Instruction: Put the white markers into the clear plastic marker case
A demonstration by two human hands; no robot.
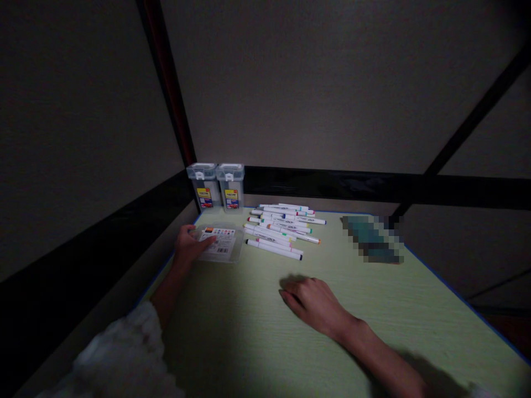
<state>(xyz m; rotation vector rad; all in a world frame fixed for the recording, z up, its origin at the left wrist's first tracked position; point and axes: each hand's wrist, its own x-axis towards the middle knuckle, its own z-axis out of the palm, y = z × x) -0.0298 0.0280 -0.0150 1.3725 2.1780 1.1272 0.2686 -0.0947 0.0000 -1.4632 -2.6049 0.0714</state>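
My left hand [191, 246] is closed around the left edge of a clear plastic box [238, 251]. Its thumb lies across the top, by a white printed label with a barcode. To the right of the box is a loose pile of white markers [276, 251] with caps of several colours. The nearest one has black ends. My right hand [313, 301] rests on the table in front of the markers, apart from them. Its fingers are loosely curled in, the fingertips partly hidden, and I see nothing in it.
Two clear lidded containers [230, 188] with yellow and blue labels stand upright at the back left corner. A blurred dark green flat object [371, 240] lies at the right. The pale green table [257, 326] has a blue edge and meets walls behind and at left.
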